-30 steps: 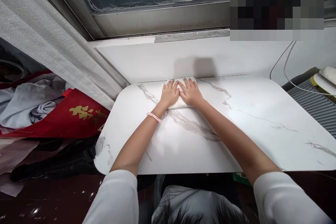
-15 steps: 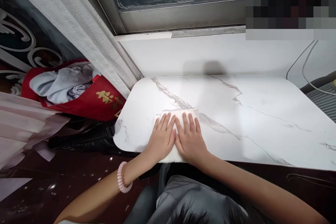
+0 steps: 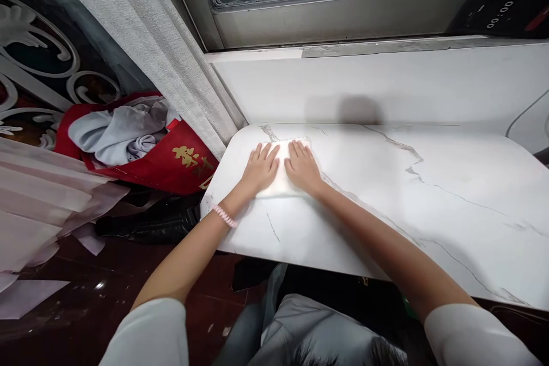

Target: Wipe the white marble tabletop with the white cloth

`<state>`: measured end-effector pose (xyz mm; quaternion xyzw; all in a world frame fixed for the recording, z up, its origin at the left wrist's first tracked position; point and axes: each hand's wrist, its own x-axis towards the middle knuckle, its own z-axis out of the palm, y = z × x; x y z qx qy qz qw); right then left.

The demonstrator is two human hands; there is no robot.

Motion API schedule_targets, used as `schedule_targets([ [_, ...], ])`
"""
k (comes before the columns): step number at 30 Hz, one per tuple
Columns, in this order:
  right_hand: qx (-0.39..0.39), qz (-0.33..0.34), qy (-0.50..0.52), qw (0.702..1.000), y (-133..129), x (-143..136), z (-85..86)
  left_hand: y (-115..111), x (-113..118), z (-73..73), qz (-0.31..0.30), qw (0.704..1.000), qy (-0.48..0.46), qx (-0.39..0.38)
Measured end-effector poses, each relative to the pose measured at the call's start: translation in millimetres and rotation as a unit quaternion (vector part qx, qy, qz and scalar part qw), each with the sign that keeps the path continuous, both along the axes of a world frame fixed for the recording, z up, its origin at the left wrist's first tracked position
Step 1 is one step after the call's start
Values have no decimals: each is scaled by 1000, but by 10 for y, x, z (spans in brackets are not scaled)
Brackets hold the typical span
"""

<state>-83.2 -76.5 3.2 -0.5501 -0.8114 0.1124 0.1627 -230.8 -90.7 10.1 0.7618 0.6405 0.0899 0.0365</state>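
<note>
A folded white cloth (image 3: 281, 180) lies flat on the white marble-patterned tabletop (image 3: 360, 183), toward its far left part. My left hand (image 3: 260, 167) rests palm down on the cloth's left side, fingers stretched forward. On the right side of the cloth, my right hand (image 3: 302, 167) is pressed flat too, its fingers pointing away from me. A strip of cloth shows between the two hands. A pink coiled band (image 3: 225, 216) circles my left wrist.
Left of the table stands a red bag (image 3: 150, 166) stuffed with pale grey fabric (image 3: 115, 128), beside a light curtain (image 3: 158, 28). Behind the table a low white wall (image 3: 274, 88) rises to a window frame (image 3: 326, 20). A phone (image 3: 506, 6) showing a timer sits on the ledge.
Both hands have slid forward with the cloth, from the table's front edge toward the wall. My arms are stretched further out. The camera view has shifted slightly.
</note>
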Motion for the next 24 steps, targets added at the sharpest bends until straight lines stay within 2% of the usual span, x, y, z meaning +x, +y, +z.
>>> schedule_targets([
  [3,18,-25,8,999,446,-44,-29,496,-18,-5,-8,1000,0,-2],
  [6,37,-34,14,999,778,-104,-55,894,-79,-20,-24,1000,2,2],
  [9,44,-37,5,998,976,-214,-51,1134,-192,-31,-30,1000,5,0],
  [11,48,-35,-5,998,1021,-323,-36,1192,-298,-32,-30,1000,8,0],
  [14,53,-19,-14,998,957,-525,-10,1134,-496,-22,-23,1000,17,0],
  [18,39,1,-14,999,672,-756,12,856,-731,0,-10,999,28,-13],
  [21,36,10,-9,999,377,-805,14,584,-782,-2,-2,999,38,-32],
  [24,44,16,-1,999,59,-744,7,291,-728,-14,2,998,44,-45],
])
